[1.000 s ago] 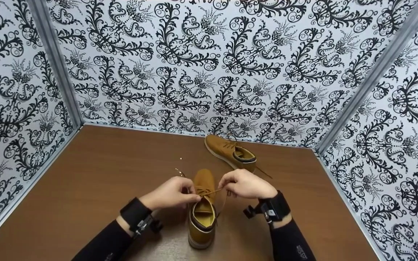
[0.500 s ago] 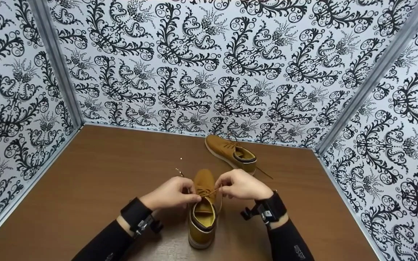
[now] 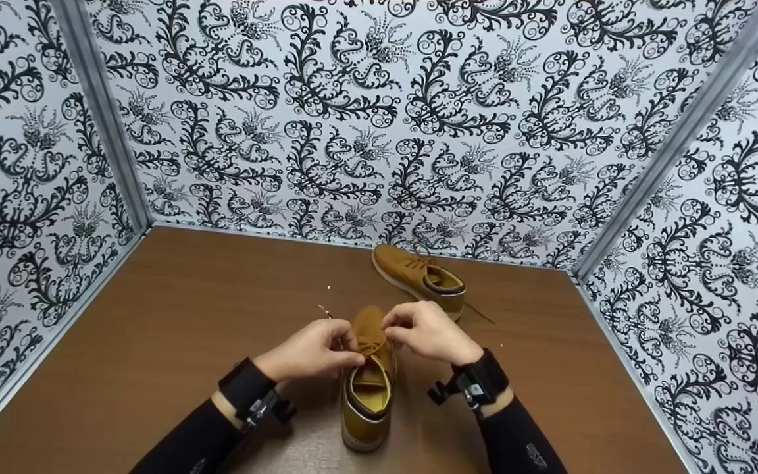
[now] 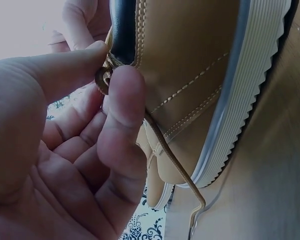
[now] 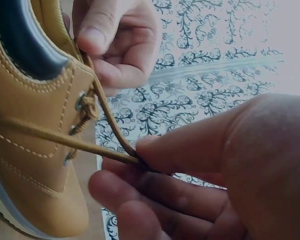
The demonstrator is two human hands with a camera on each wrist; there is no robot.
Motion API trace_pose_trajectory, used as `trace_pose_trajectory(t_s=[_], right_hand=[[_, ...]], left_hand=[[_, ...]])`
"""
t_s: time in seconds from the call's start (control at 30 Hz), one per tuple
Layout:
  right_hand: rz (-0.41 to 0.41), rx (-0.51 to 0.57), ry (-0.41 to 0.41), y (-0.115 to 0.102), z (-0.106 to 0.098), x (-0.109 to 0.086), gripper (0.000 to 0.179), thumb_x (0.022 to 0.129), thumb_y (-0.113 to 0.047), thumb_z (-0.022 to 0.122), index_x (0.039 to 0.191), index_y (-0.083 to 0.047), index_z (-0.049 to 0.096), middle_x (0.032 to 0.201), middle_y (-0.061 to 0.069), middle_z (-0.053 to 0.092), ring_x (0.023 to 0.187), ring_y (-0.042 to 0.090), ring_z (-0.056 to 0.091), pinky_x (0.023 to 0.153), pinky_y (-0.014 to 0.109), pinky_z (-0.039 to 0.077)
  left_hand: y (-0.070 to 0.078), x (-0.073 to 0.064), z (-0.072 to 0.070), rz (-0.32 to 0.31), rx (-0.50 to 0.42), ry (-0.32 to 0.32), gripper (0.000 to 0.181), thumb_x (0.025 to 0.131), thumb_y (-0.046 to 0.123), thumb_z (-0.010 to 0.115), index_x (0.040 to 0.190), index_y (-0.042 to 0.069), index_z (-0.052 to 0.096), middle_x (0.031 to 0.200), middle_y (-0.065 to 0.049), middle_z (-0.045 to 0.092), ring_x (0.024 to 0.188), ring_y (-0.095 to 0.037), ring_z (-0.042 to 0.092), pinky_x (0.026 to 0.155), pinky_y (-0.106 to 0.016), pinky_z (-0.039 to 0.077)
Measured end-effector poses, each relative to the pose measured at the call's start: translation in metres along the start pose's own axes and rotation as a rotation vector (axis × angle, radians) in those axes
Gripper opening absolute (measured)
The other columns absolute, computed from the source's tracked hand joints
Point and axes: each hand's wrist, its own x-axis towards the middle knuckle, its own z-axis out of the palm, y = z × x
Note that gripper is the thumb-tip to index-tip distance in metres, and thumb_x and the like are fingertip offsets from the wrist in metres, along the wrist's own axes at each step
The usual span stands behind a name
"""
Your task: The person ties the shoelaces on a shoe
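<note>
A tan lace-up shoe (image 3: 371, 421) stands on the table, toe pointing away from me, with a dark padded collar. My left hand (image 3: 316, 349) is at its lacing and pinches the lace between thumb and index finger near the top eyelets. In the left wrist view, a loose lace end (image 4: 177, 160) hangs past the shoe's side down to the table. My right hand (image 3: 430, 332), just right of the tongue, pinches the other part of the shoelace (image 5: 112, 122). Two strands meet between its thumb and fingers, bent into a loop in the right wrist view.
A second tan shoe (image 3: 399, 266) lies farther back near the patterned wall (image 3: 353, 131), its lace end trailing right onto the table. The brown wooden table (image 3: 208, 283) is bounded by patterned panels on the left, back and right.
My right hand has moved left and slightly away from me, closer to the shoe, with the lace pinched in it. The left hand and both shoes have stayed in place.
</note>
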Motion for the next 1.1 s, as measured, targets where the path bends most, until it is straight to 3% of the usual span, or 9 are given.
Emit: trace_pose_trajectory(t_s=[0.27,0.43,0.6,0.73,0.83,0.97,1.1], right_hand=[[0.015,0.039,0.04,-0.0042,0.0004,0.0001,0.017,0.106,-0.011,0.071,0.117,-0.006,0.083,0.101,0.004,0.083,0.061,0.016,0.066,0.053,0.022,0.055],[-0.004,0.07,0.026,-0.0063,-0.001,-0.0008,0.018,0.107,-0.009,0.068,0.118,-0.004,0.082,0.101,0.008,0.084,0.06,0.01,0.062,0.054,0.02,0.053],[-0.021,0.114,0.035,-0.006,-0.0012,-0.0006,0.015,0.107,-0.006,0.067,0.116,-0.003,0.078,0.099,0.008,0.083,0.061,0.012,0.062,0.053,0.021,0.053],[-0.014,0.167,0.042,-0.0057,-0.0006,-0.0003,0.008,0.106,-0.005,0.069,0.114,-0.004,0.068,0.1,0.007,0.084,0.067,0.02,0.071,0.053,0.034,0.06],[0.001,0.211,0.048,-0.006,0.0001,-0.0004,0.016,0.105,-0.008,0.073,0.115,-0.005,0.06,0.102,0.01,0.085,0.075,0.024,0.076,0.056,0.043,0.062],[0.014,0.252,0.049,-0.0058,0.0003,-0.0004,0.026,0.104,-0.013,0.077,0.118,-0.001,0.06,0.105,0.014,0.085,0.076,0.02,0.076,0.056,0.033,0.06],[0.012,0.243,0.035,-0.0051,-0.0008,-0.0005,0.022,0.103,-0.013,0.077,0.119,-0.002,0.066,0.106,0.013,0.086,0.076,0.014,0.075,0.056,0.026,0.057]], left_hand=[[0.0011,-0.0005,0.0001,-0.049,-0.079,-0.023,0.019,0.1,0.022,0.084,0.103,0.008,0.071,0.092,-0.002,0.074,0.062,-0.022,0.072,0.059,-0.045,0.066],[0.0001,-0.0006,0.0008,-0.107,-0.11,-0.014,0.022,0.099,0.024,0.085,0.104,0.005,0.075,0.088,-0.004,0.077,0.058,-0.012,0.067,0.054,-0.032,0.061],[0.0002,-0.0004,0.002,-0.122,-0.129,0.016,0.016,0.098,0.023,0.086,0.098,0.008,0.081,0.085,-0.003,0.079,0.058,-0.009,0.067,0.053,-0.022,0.054],[0.0008,0.0004,0.0029,-0.116,-0.159,0.021,0.012,0.097,0.021,0.087,0.098,0.01,0.082,0.086,-0.001,0.078,0.062,-0.009,0.068,0.056,-0.023,0.058],[0.0005,0.0009,0.0036,-0.111,-0.176,0.023,0.013,0.097,0.02,0.087,0.099,0.009,0.082,0.087,-0.001,0.078,0.065,-0.009,0.069,0.059,-0.024,0.06],[-0.0008,0.0015,0.0046,-0.117,-0.204,0.031,0.014,0.096,0.019,0.088,0.099,0.007,0.081,0.086,-0.001,0.077,0.065,-0.008,0.068,0.06,-0.024,0.06],[-0.0017,0.0019,0.0056,-0.132,-0.247,0.029,0.016,0.095,0.019,0.087,0.099,0.005,0.079,0.082,0.002,0.074,0.064,-0.007,0.067,0.058,-0.023,0.06]])
